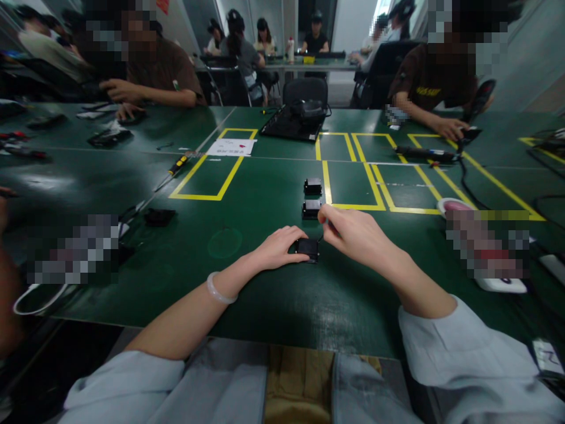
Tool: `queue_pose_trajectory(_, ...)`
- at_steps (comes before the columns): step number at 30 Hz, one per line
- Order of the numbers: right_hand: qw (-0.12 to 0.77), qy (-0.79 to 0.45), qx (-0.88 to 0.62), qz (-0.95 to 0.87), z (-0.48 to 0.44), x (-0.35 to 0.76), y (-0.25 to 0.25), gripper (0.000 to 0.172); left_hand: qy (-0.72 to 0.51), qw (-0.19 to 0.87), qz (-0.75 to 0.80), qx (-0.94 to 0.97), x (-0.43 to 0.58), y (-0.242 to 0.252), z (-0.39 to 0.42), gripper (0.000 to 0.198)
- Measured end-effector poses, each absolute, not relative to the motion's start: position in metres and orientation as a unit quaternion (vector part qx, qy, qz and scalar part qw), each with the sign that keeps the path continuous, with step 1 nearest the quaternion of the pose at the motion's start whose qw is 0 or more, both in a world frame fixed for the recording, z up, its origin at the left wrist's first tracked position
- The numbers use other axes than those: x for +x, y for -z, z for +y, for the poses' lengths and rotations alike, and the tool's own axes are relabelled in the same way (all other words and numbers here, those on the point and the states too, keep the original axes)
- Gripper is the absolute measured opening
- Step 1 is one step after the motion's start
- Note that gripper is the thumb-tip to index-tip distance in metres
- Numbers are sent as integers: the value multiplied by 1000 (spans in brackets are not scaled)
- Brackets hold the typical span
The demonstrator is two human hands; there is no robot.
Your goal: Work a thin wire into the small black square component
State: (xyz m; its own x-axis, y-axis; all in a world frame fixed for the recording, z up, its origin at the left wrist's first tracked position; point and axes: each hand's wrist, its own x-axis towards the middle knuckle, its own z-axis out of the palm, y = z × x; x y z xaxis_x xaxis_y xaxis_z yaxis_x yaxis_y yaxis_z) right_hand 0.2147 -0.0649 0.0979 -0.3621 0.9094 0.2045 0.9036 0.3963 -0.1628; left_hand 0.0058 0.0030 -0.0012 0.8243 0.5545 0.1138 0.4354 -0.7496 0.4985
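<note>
My left hand (282,247) lies on the green table, its thumb and fingers closed around the left side of a small black box-shaped part (308,251). My right hand (355,232) is at the part's right side with its fingers pinched together. A thin dark tip shows below those fingers, close to the part's right edge; what it belongs to is hidden. Just beyond my hands stand two similar black blocks with lighter grey tops, a nearer block (311,208) and a farther block (313,186).
Yellow tape outlines (353,206) mark the green table (265,188). A yellow-and-black screwdriver (179,165) and a paper sheet (232,147) lie left. A black tray (293,125) sits farther back, and a black corded tool (426,154) lies right. Other people sit around the tables.
</note>
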Motion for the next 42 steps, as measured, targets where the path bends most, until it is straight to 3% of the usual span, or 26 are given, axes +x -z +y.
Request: queue_pose_trajectory(42, 126, -21, -550, -825, -64, 217, -96, 18, -122, 226, 269, 928, 6, -3, 1, 42)
